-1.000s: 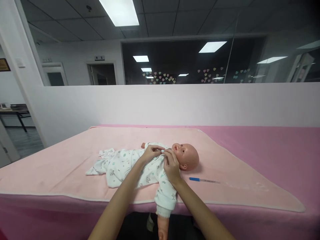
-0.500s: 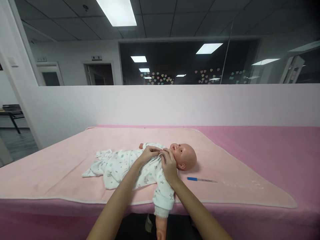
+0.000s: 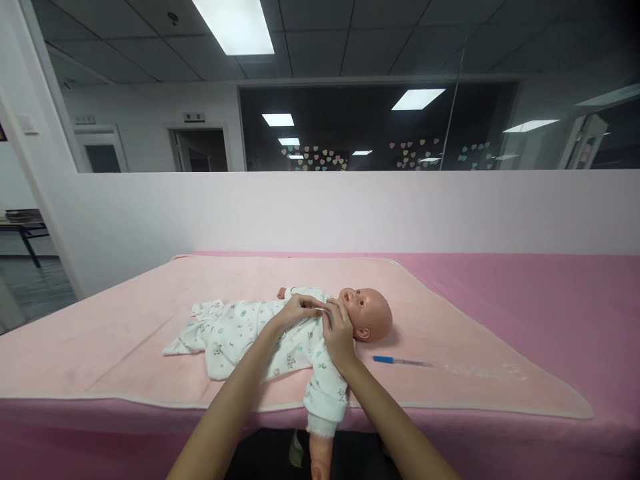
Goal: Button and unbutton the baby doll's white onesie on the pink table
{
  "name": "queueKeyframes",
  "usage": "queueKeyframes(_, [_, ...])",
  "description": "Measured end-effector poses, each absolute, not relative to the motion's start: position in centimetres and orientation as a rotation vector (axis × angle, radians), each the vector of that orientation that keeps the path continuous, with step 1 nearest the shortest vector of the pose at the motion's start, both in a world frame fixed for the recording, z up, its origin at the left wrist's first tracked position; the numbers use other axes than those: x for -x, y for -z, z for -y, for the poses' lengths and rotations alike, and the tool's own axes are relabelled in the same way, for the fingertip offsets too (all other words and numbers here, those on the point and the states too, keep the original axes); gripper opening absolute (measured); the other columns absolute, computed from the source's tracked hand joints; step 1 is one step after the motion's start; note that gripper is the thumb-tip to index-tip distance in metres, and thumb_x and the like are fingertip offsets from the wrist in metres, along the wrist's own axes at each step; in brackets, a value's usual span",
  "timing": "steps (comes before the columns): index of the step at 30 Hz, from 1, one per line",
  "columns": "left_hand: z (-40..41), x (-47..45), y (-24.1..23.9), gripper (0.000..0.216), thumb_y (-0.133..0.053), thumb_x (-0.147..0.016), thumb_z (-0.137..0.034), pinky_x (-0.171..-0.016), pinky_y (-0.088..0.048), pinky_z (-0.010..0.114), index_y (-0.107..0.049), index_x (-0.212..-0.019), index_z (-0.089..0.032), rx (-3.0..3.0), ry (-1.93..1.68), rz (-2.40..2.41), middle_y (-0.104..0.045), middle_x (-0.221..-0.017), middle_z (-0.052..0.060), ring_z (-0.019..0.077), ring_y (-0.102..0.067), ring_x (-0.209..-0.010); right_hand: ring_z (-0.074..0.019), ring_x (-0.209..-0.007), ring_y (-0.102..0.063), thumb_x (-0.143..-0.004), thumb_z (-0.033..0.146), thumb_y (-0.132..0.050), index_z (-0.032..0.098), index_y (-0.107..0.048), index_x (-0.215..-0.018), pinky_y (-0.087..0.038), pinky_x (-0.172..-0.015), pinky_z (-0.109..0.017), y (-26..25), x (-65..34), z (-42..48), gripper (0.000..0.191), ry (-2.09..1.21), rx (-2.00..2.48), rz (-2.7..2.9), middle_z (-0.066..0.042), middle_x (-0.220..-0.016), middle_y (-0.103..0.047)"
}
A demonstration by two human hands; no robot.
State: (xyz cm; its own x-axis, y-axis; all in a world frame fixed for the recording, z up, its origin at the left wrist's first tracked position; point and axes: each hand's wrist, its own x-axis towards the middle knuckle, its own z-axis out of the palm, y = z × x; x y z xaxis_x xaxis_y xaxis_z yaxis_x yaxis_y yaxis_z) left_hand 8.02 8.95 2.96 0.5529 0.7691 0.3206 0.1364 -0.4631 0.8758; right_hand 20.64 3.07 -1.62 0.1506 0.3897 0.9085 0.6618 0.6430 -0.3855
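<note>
White and printed, the suit (image 3: 295,350) covers the doll (image 3: 373,315) lying on a peach mat (image 3: 465,360); the left hand (image 3: 298,310) and right hand (image 3: 339,333) both pinch the suit's front near the chin.

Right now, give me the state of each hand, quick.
Left hand: curled over the white outfit near its neckline; cannot tell whether its grip holds cloth.
Right hand: curled at the same neckline; its grip also cannot be told.
</note>
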Motion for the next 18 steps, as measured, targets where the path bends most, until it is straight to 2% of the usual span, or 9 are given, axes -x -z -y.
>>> queueKeyframes(4, [-8.98,-8.17,-2.73,0.018,-0.064,-0.061,-0.018,-0.061,-0.039,0.023,-0.071,-0.077,-0.013,-1.874,-0.983,-0.723,-0.064,-0.064,0.002,0.0119,-0.053,-0.062,-0.0172,-0.096,-0.051,-0.084,0.014,-0.038,0.019,-0.055,-0.092,-0.045,-0.086,-0.035,1.56,-20.62,-3.08,0.020,0.235,0.919,1.461,-0.008,-0.097,-0.055])
queueKeyframes(7, [-8.96,-8.20,-2.67,0.015,-0.062,-0.062,-0.017,-0.065,-0.041,0.024,-0.071,-0.073,-0.013,-1.872,-1.017,-0.750,-0.066,-0.066,0.002,0.0132,-0.055,-0.066,-0.0171,-0.097,-0.051,-0.084,0.012,-0.037,0.019,-0.055,-0.093,-0.044,-0.087,-0.035,1.61,-20.61,-3.11,0.021,0.211,0.906,1.454,-0.007,-0.097,-0.055])
queueKeyframes(18, [-9.00,-8.17,-2.76,0.012,-0.062,-0.060,-0.017,-0.055,-0.035,0.021,-0.067,-0.070,-0.013,-1.881,-1.045,-0.719,-0.058,-0.059,-0.001,0.0095,-0.047,-0.057,-0.0182,-0.099,-0.050,-0.084,0.013,-0.033,0.019,-0.054,-0.093,-0.044,-0.087,-0.037,1.73,-20.55,-3.27,0.023,0.175,0.933,1.433,-0.008,-0.100,-0.055])
